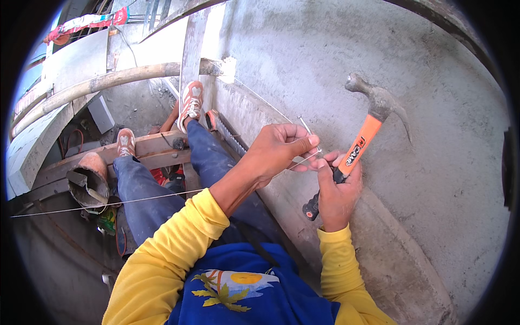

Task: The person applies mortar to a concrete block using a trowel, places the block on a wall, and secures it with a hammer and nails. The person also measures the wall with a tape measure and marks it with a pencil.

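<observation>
My left hand [275,150] pinches a thin steel nail [305,125] between thumb and fingers, its head pointing up and away. A pale string [265,103] slants down from the far end of a bamboo pole to the nail, where some is looped. More string [108,205] stretches off to the left under my left forearm. In my right hand [341,197] is a claw hammer [363,142] with an orange and black handle, its metal head up and to the right. My right thumb and fingertips meet close to the nail's lower end, partly hidden.
A grey plastered wall [444,179] rises on the right above a concrete ledge [374,244]. The bamboo pole [130,75] crosses the upper left. Wooden beams [154,151] lie under my shoes, beside a mortar-stained bucket [89,181]. A handsaw [227,132] rests near my right leg.
</observation>
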A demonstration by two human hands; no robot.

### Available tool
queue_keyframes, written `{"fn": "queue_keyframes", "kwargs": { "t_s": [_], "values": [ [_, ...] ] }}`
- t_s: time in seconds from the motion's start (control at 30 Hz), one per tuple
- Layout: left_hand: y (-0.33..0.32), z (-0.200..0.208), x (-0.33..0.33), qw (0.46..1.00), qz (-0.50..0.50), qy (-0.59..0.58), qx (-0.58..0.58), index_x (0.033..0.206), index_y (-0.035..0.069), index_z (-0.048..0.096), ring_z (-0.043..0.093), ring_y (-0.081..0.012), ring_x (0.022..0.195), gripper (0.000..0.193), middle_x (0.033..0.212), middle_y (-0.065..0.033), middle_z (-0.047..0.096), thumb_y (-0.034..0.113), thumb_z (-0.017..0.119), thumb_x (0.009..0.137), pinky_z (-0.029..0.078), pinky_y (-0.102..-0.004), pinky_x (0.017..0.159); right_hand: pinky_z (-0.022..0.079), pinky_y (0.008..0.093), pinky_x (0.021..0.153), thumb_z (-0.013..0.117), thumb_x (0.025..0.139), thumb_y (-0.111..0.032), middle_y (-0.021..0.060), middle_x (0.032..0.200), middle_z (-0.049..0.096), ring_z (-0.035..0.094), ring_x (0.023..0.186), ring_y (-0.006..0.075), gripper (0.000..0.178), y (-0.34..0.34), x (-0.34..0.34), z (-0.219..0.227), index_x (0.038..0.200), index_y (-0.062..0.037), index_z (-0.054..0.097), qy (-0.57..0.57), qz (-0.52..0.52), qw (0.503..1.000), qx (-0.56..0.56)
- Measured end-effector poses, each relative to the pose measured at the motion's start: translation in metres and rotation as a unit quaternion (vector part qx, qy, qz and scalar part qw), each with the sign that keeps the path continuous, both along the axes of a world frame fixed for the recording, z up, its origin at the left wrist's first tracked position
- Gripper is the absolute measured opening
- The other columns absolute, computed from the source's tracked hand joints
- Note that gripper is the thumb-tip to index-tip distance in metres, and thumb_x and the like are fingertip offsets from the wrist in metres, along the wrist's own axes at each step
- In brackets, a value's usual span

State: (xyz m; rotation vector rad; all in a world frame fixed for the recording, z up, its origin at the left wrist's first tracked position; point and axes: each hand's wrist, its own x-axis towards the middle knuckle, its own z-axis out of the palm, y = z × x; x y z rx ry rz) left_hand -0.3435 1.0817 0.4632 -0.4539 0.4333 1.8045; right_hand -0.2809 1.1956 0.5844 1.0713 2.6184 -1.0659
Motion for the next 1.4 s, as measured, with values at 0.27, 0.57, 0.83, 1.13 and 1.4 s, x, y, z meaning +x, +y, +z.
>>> {"fn": "queue_keyframes", "kwargs": {
  "t_s": [0.27, 0.57, 0.83, 1.13, 1.4],
  "values": [
    [0.000, -0.001, -0.002, 1.000, 0.006, 0.027, 0.007, 0.103, 0.006, 0.075, 0.072, -0.0125, 0.092, 0.018, 0.097, -0.0019, 0.075, 0.024, 0.073, 0.103, 0.060, -0.0298, 0.076, 0.057, 0.0332, 0.083, 0.071, 0.097, 0.000, 0.0125, 0.115, 0.067, 0.072, 0.094, 0.0179, 0.021, -0.002, -0.003, -0.007, 0.106, -0.0013, 0.052, 0.037, -0.012, 0.999, -0.025],
    [0.002, 0.003, 0.003, 0.999, 0.000, 0.039, 0.003, 0.102, 0.007, 0.076, 0.071, -0.0106, 0.095, 0.019, 0.100, -0.0020, 0.076, 0.026, 0.074, 0.103, 0.059, -0.0291, 0.076, 0.055, 0.0333, 0.085, 0.072, 0.098, -0.005, 0.0098, 0.107, 0.067, 0.069, 0.097, 0.0186, 0.021, -0.005, -0.007, -0.002, 0.105, -0.0024, 0.053, 0.003, 0.012, 1.000, 0.021],
    [0.016, -0.004, -0.008, 0.984, -0.006, 0.169, -0.064, 0.097, 0.002, 0.077, 0.070, -0.0132, 0.086, 0.021, 0.088, -0.0041, 0.075, 0.023, 0.075, 0.099, 0.056, -0.0314, 0.074, 0.055, 0.0361, 0.091, 0.071, 0.098, -0.003, 0.0110, 0.114, 0.065, 0.067, 0.100, 0.0205, 0.020, 0.005, -0.003, -0.008, 0.104, -0.0014, 0.052, 0.043, 0.025, 0.997, 0.060],
    [0.061, -0.022, -0.012, 0.826, -0.124, 0.517, -0.189, 0.096, 0.010, 0.080, 0.073, -0.0402, 0.085, 0.020, 0.087, -0.0183, 0.075, 0.029, 0.075, 0.093, 0.056, -0.0498, 0.076, 0.062, 0.0348, 0.073, 0.067, 0.099, 0.000, 0.0106, 0.104, 0.065, 0.071, 0.078, 0.0183, 0.016, -0.003, -0.044, 0.030, 0.105, 0.0008, 0.052, 0.005, -0.028, 0.999, 0.016],
    [0.044, -0.002, -0.005, 0.779, -0.058, 0.590, -0.204, 0.097, 0.010, 0.079, 0.071, -0.0431, 0.083, 0.021, 0.083, -0.0194, 0.073, 0.029, 0.070, 0.096, 0.055, -0.0534, 0.072, 0.056, 0.0341, 0.076, 0.072, 0.092, -0.005, 0.0139, 0.101, 0.073, 0.070, 0.081, 0.0172, 0.017, 0.019, -0.052, 0.006, 0.099, 0.0013, 0.057, -0.093, 0.034, 0.987, 0.130]
  ]
}}
